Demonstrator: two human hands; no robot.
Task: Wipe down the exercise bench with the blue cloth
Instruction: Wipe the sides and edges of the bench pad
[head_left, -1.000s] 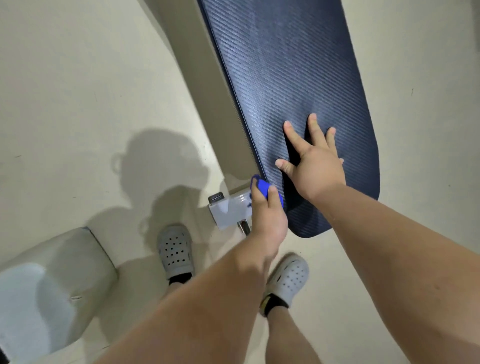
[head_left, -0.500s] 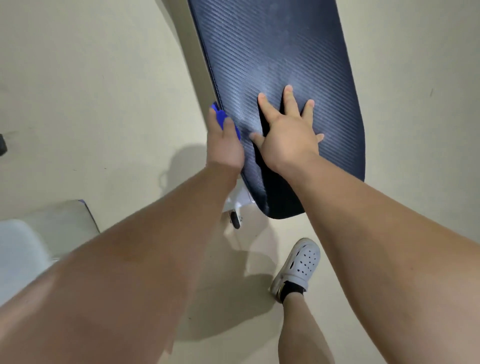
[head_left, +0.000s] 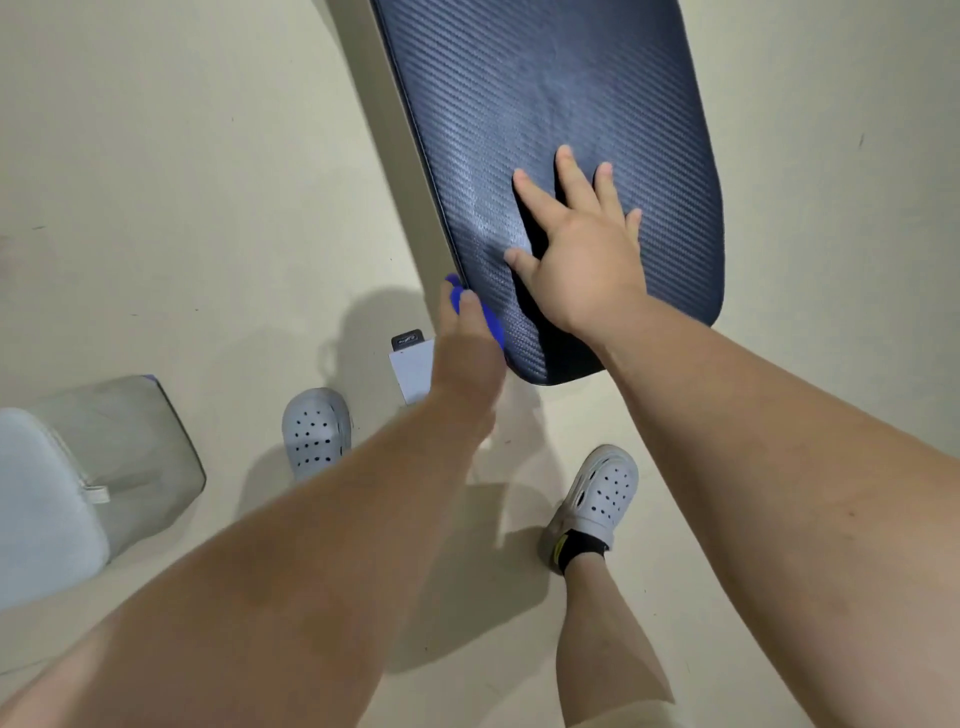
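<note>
Head view: left hand (head_left: 470, 358) curls round blue cloth (head_left: 494, 328), pressing it on exercise bench (head_left: 545, 93) side edge near its end; right hand (head_left: 582, 260) flat, fingers spread, holding nothing, bracing pad just beside. Judging wipe underway; long top beyond hands likely left.

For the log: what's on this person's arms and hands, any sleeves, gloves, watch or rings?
Nothing worn shows. The left arm and right arm are bare to the picture's edge, no sleeve in view. The left hand and right hand are ungloved; no watch, band or ring visible.
</note>
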